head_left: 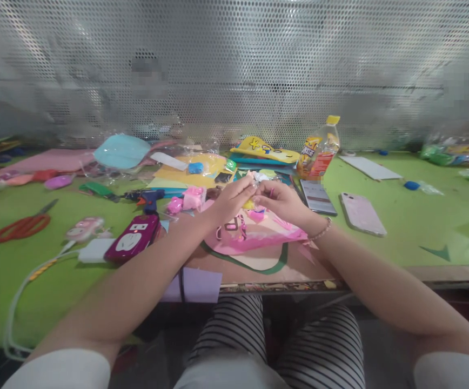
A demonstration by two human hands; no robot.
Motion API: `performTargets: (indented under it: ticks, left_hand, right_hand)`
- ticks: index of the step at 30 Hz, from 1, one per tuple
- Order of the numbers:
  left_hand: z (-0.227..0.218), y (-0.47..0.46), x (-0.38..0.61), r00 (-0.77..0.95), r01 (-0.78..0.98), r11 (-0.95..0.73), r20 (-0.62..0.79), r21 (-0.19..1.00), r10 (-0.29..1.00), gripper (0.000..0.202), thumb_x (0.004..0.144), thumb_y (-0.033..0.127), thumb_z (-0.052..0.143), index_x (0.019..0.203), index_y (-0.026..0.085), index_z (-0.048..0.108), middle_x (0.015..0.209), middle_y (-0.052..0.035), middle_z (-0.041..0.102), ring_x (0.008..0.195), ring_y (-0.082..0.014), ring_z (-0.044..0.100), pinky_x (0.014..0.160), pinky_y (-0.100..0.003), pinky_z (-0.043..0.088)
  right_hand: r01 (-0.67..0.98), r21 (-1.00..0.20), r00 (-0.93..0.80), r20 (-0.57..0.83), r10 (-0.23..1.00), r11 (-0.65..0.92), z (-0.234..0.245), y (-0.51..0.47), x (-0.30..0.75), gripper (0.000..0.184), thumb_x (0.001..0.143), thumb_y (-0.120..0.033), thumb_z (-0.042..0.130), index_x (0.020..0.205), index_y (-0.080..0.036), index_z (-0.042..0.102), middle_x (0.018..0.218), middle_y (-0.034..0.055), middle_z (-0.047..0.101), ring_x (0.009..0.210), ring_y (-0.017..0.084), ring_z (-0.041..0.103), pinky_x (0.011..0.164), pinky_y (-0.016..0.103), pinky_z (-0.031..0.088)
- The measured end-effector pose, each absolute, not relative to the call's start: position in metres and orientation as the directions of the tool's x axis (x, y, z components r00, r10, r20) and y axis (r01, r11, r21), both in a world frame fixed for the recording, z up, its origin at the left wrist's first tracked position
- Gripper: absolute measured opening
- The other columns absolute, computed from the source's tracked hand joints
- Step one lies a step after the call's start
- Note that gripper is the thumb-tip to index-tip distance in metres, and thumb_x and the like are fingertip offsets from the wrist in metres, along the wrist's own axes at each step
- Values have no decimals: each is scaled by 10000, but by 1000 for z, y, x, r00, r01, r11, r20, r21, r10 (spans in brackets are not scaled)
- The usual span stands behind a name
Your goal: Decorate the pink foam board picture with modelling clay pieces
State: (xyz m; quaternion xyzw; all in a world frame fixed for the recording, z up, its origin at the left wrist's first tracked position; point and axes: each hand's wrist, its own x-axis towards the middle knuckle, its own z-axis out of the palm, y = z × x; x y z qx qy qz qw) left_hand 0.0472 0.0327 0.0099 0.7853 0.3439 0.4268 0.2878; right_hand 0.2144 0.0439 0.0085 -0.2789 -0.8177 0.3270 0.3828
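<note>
My left hand [234,199] and my right hand [281,201] meet over the middle of the table, fingertips touching. A small lump of yellow modelling clay [249,205] shows between and just below them, partly hidden by the fingers. The left fingers lie together, curved over it; the right thumb and fingers are bent in a pinch. Beneath the hands lies a pink printed wrapper or sheet [254,246], over a cut-out with a dark green edge [279,266]. Packets of pink clay [194,198] rest left of my left hand.
Left stand a purple power socket [133,239] with a white charger [92,251], a blue glue gun [150,201] and orange scissors [21,228]. Right are a dark phone [317,198], a pink phone [363,214] and an upright bottle [319,151]. A perforated metal screen [234,70] closes the back.
</note>
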Motion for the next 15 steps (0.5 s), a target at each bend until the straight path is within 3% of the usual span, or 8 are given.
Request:
performTargets:
  ticks: [15]
  left_hand:
    - [12, 30, 46, 441, 314, -609, 456, 729, 773, 286, 895, 352, 383, 662, 194, 330, 648, 37, 330, 602, -108, 308, 571, -265, 255]
  right_hand:
    - [335, -667, -492, 479, 727, 665, 12, 39, 212, 334, 784, -438, 610, 626, -197, 441, 566, -40, 423, 539, 95, 351, 504, 244, 254]
